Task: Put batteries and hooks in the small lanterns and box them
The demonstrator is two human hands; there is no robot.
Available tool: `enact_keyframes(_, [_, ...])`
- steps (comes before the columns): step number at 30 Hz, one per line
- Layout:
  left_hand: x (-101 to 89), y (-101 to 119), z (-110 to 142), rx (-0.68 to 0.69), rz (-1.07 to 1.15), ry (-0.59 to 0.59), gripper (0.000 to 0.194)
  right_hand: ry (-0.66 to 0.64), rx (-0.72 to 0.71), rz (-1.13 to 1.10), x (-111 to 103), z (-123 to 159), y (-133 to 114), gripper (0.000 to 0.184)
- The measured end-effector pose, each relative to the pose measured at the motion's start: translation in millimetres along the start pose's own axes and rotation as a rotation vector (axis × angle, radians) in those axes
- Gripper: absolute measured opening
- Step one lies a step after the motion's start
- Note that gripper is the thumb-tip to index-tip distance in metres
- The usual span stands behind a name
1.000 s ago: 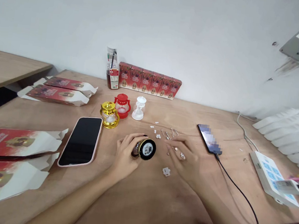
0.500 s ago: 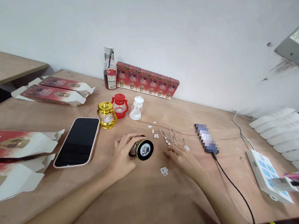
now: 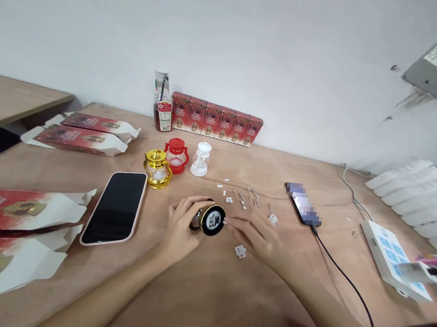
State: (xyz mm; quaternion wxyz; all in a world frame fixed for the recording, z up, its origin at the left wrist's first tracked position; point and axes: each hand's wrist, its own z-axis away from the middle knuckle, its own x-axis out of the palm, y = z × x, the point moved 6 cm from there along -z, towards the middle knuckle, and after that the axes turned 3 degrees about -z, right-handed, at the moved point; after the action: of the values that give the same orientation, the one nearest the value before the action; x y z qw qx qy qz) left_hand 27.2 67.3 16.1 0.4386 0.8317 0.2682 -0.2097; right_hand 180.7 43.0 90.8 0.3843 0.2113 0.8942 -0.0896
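My left hand [image 3: 181, 226] is wrapped round a small black and gold lantern [image 3: 211, 219] lying on its side, its open base turned toward me. My right hand [image 3: 258, 238] has its fingertips pinched together at the lantern's base rim; whatever they hold is too small to make out. A small white plastic piece [image 3: 240, 251] lies just below that hand. More tiny white pieces and wire hooks [image 3: 246, 198] are scattered beyond it on the wooden table [image 3: 204, 297].
Gold [image 3: 157, 168], red [image 3: 176, 155] and white [image 3: 200, 159] mini lanterns stand behind. A pink-cased phone [image 3: 117, 207] lies at left, a charging phone [image 3: 302, 203] at right. Red boxes [image 3: 216, 118], a bottle [image 3: 163, 102], flat cartons [image 3: 9, 225] and a white power strip [image 3: 392, 257] surround.
My right hand drew back from the scattered small parts and moved left to the lantern's base. The left hand kept the lantern in place.
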Motion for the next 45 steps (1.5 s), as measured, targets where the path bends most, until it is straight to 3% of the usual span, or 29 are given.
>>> enact_keyframes(3, [0.1, 0, 0, 0.008, 0.002, -0.006, 0.050, -0.048, -0.115, 0.031, 9, -11, -11, 0.013])
enact_keyframes(7, [0.5, 0, 0, 0.007, 0.000, -0.015, 0.053, -0.086, -0.145, 0.076, 18, -16, -11, 0.015])
enact_keyframes(11, [0.5, 0, 0, -0.001, 0.001, -0.010, 0.050, -0.004, -0.060, 0.069, 6, -15, -6, 0.012])
enact_keyframes(14, [0.8, 0, 0, -0.002, 0.003, -0.004, 0.049, 0.075, 0.093, 0.038, -7, -4, 14, 0.010])
enact_keyframes(16, [1.1, 0, 1, 0.003, 0.006, -0.004, 0.052, -0.032, 0.178, 0.073, -5, 9, 32, 0.012])
enact_keyframes(20, [1.2, -1, 1, 0.007, 0.012, -0.013, 0.057, -0.520, 0.202, 0.208, 21, 48, 59, 0.015])
enact_keyframes(23, [-0.1, -1, 1, 0.004, 0.015, -0.006, 0.055, -0.632, 0.188, 0.276, 30, 69, 67, 0.016])
enact_keyframes(29, [-0.3, 0, 1, 0.002, 0.004, 0.004, 0.053, -0.581, 0.025, 0.334, 35, 76, 61, 0.026])
enact_keyframes(34, [-0.1, -1, 1, -0.007, -0.006, 0.002, 0.053, -0.494, -0.001, 0.332, 34, 68, 61, 0.028])
enact_keyframes(40, [0.8, 0, 1, -0.014, -0.004, -0.021, 0.050, -0.070, 0.137, 0.009, -1, 25, 33, 0.017])
enact_keyframes(45, [0.1, 1, 0, -0.008, -0.016, -0.014, 0.046, -0.037, -0.054, -0.011, 0, -10, -4, 0.010])
